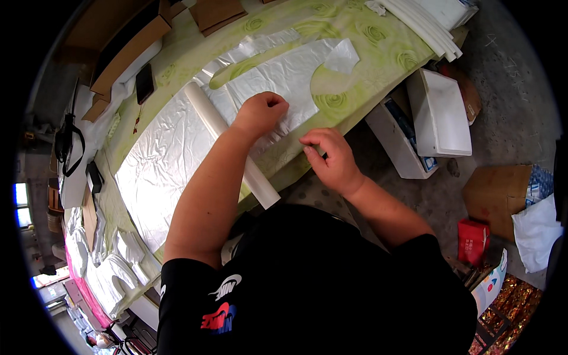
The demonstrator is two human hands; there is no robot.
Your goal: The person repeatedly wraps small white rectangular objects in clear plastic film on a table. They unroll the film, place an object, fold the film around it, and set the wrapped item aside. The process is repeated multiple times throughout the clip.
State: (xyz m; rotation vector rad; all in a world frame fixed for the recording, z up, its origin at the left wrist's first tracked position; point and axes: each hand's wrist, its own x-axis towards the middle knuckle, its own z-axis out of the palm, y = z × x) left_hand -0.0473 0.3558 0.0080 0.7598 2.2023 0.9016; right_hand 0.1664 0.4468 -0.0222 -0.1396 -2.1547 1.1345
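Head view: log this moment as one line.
left hand: fist resting on silver foil sheet | right hand: pinching sheet's near edge | white roll: lying across sheet | table: green rose-print cloth

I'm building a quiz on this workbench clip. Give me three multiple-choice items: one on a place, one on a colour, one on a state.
1. Where does the white roll lie?
A. on the floor
B. across the silvery sheet, under the left forearm
C. inside a box

2. What colour is the table cover?
A. green with a rose pattern
B. plain blue
C. red

3. How is the left hand?
A. spread flat, palm up
B. curled into a loose fist on the silvery sheet
C. raised off the table

Answers: 1 B, the forearm crosses over the roll; 2 A, green swirls show beside the sheet; 3 B, the knuckles are bent on the foil.
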